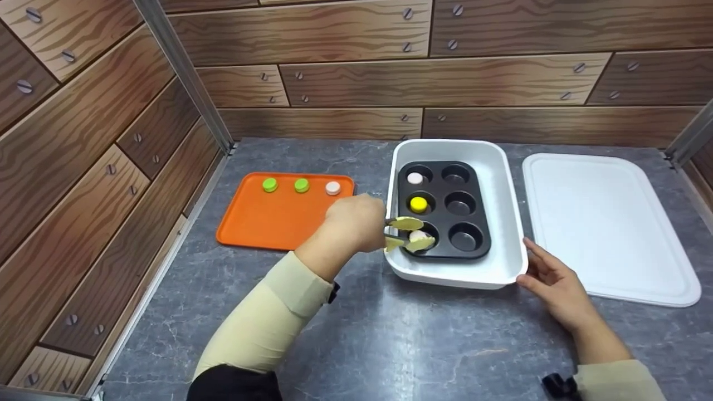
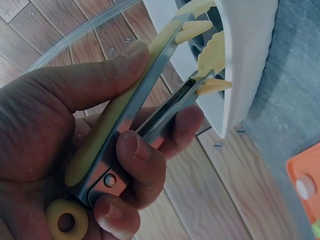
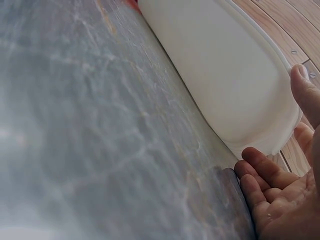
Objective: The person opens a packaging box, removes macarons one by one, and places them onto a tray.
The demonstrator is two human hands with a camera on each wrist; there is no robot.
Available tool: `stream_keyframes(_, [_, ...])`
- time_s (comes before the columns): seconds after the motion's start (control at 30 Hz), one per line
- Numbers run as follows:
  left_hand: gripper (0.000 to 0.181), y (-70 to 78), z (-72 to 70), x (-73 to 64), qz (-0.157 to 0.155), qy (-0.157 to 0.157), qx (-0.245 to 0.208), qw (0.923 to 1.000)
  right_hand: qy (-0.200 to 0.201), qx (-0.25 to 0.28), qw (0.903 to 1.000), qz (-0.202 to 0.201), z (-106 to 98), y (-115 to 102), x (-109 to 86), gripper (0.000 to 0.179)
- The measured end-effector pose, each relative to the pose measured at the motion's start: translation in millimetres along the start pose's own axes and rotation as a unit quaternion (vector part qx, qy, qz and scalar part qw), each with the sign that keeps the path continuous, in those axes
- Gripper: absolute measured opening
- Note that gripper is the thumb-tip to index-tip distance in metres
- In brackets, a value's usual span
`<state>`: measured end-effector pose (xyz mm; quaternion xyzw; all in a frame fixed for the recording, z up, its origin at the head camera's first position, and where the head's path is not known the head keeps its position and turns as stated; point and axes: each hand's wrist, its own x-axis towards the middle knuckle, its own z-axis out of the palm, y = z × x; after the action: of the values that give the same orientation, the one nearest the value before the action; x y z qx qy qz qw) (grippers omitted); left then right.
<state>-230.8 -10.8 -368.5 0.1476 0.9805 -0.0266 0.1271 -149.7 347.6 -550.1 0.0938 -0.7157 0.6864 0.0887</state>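
Note:
My left hand (image 1: 359, 221) grips metal tongs with yellow tips (image 1: 408, 233). The tips reach over the near-left cup of a black muffin tin (image 1: 462, 207) and stand either side of a pale round piece (image 1: 417, 235). Whether they pinch it I cannot tell. A pinkish piece (image 1: 415, 178) and a yellow piece (image 1: 418, 204) lie in the other left cups. The tin sits inside a white tub (image 1: 504, 223). My right hand (image 1: 539, 270) rests open at the tub's near right corner. In the left wrist view my fingers (image 2: 135, 150) curl round the tongs (image 2: 150, 100). The right wrist view shows relaxed fingers (image 3: 265, 175) beside the tub (image 3: 225, 80).
An orange tray (image 1: 278, 220) left of the tub carries two green pieces (image 1: 270, 184) and one pale piece (image 1: 333, 187). A flat white lid (image 1: 607, 223) lies to the right. Wood-pattern walls close in the grey stone counter (image 1: 390, 334) on three sides.

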Motion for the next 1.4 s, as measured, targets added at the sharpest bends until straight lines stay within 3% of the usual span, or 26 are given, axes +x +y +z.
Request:
stream_keyframes(0.23, [0.033,-1.9,3.7,2.6,0.003,0.000,-0.011,0.9999,-0.001,-0.007,0.9999,-0.014,-0.1,-0.8,0.0,0.074])
stream_keyframes(0.5, [0.018,6.9,-1.1,3.6,0.012,-0.007,0.034,0.9993,0.000,0.004,0.9999,-0.009,1.8,0.7,-1.8,0.074])
stream_keyframes(0.8, [0.023,16.4,-11.5,5.4,0.012,-0.022,0.073,0.9970,-0.003,-0.007,0.9999,-0.010,1.9,-0.4,-1.7,0.074])
stream_keyframes(1.07, [0.023,18.8,-8.8,7.9,0.020,-0.021,0.082,0.9962,0.000,-0.022,0.9996,-0.015,0.0,-3.3,-0.1,0.074])
stream_keyframes(1.2, [0.019,10.1,-3.4,7.7,0.029,-0.011,0.058,0.9978,0.000,-0.022,0.9997,-0.011,-0.3,-2.9,-0.6,0.074])
stream_keyframes(1.4, [0.026,-11.4,3.3,3.1,0.029,-0.005,-0.016,0.9995,-0.004,-0.024,0.9996,-0.011,0.0,-2.0,-1.0,0.074])
